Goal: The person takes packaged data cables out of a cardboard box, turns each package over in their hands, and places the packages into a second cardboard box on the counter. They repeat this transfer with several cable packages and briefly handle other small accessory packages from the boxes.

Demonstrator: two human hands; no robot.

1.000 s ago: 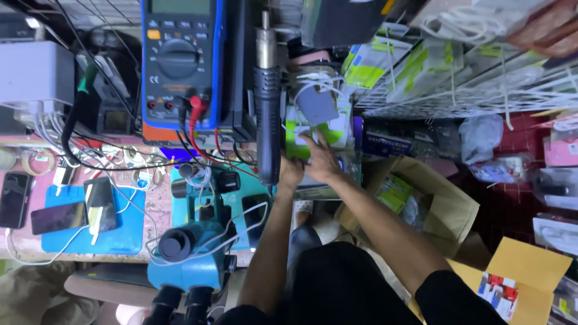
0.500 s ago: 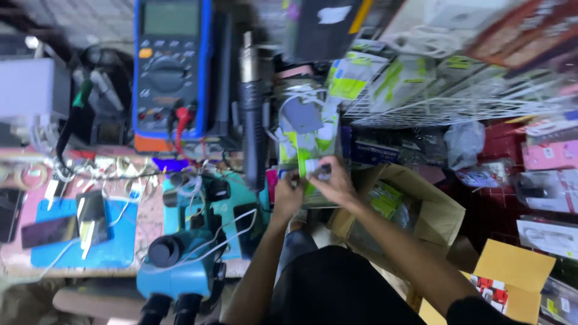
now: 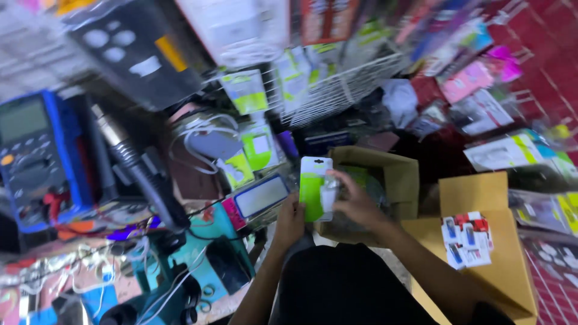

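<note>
Gripping green-white packet [image 3: 314,188], both hands: left hand [image 3: 290,221], right hand [image 3: 355,201] | cluttered workbench [image 3: 72,274], blurry | cardboard boxes [image 3: 385,174]

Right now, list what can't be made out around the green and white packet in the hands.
- Head view, packet: contents blurred; right hand covers its right edge.
- Left hand: fingers hidden behind the packet.
- Open brown box: contents hidden by the right hand.
- Blue multimeter: motion-blurred.

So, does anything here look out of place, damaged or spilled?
Nothing looks spilled or broken. The left hand and right hand hold a green and white packet upright. The cardboard box behind it stands open, and white cables hang tangled, but the picture is blurred.
</note>
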